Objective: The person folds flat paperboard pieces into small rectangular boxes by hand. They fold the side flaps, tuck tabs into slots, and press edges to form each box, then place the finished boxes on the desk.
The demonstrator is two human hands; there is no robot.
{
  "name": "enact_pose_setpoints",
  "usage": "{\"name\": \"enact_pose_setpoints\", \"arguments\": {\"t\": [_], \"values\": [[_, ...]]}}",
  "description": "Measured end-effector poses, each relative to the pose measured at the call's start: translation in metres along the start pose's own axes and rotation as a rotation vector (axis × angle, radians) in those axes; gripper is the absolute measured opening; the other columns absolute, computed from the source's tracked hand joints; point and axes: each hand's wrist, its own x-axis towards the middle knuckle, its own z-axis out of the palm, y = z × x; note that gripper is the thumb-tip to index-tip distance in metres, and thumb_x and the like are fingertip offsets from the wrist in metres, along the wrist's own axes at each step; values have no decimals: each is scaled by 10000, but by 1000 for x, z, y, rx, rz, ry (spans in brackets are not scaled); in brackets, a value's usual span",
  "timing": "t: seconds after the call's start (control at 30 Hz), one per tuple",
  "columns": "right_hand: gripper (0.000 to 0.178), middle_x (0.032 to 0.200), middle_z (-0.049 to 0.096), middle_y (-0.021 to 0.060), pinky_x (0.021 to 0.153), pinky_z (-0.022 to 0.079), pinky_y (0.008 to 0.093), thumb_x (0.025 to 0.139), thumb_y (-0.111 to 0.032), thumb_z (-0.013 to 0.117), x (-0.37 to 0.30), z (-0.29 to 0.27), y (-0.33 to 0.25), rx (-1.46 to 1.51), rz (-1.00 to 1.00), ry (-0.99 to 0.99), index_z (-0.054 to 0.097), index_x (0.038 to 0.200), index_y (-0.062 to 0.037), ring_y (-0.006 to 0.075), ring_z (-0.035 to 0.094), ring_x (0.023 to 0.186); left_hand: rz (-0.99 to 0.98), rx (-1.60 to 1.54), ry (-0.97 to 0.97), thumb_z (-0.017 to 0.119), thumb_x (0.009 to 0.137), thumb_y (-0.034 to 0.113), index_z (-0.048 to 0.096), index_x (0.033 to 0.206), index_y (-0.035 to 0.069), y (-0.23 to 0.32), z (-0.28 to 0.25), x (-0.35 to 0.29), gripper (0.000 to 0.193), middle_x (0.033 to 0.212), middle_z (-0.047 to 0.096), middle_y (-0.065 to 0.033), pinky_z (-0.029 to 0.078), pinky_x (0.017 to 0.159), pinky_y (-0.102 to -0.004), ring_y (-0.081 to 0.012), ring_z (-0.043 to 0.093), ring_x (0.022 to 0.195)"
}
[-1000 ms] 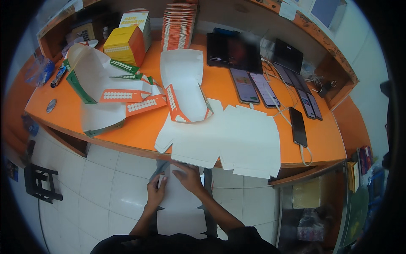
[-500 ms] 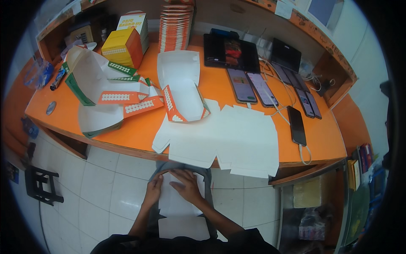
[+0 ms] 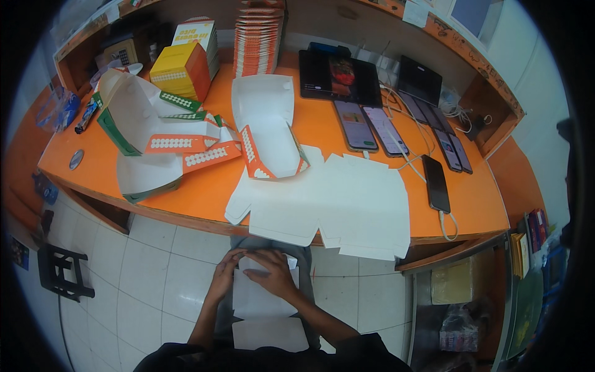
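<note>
A white cardboard food box [image 3: 271,333], partly folded, lies across my lap with its lid part towards me. At its far left corner my left hand [image 3: 225,273] grips the edge, fingers bent over the rim. My right hand [image 3: 271,271] reaches across the box, its fingers closed on the far wall close to my left fingers. A small white flap stands up at the far right corner. The fingertips of both hands are partly hidden. On the table ahead, a flat white box blank [image 3: 365,198] overhangs the front edge.
An open folded box [image 3: 273,149] stands on the orange table [image 3: 204,204], with green and orange boxes [image 3: 149,177] to its left. Behind are a tall stack of blanks [image 3: 255,46] and a yellow box [image 3: 180,68]. Several phones [image 3: 436,186] and a tablet [image 3: 339,77] with cables lie right. A black stool [image 3: 62,270] stands left.
My hands have drawn closer together at the far left corner of the box. The flap at the far right corner now shows more plainly. Things on the table have not moved.
</note>
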Motion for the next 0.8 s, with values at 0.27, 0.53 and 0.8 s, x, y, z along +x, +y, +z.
{"name": "enact_pose_setpoints", "arguments": {"t": [0.27,0.53,0.8], "values": [[497,1174,637,87,946,416,390,664,-141,808,-3,-4,3,44,-51,64,663,1139,-121,271,573,1103,-64,34,-33,373,983,303,593,1165,37,0,-1,2,390,1028,612,-66,419,847,-268,-144,538,964],[482,1170,636,98,946,417,384,675,-177,820,-9,7,2,21,-14,106,665,1127,-115,275,569,1114,-33,102,32,388,1008,331,611,1153,26,-6,-3,2,405,1009,627,-86,381,911,-264,-160,527,979],[484,1158,643,81,938,413,374,674,-208,826,-11,7,0,-3,-25,130,667,1121,-112,252,566,1130,-25,72,-17,437,1001,324,562,1212,30,-9,1,-2,382,1079,599,-84,387,898,-254,-143,517,1010]]}}
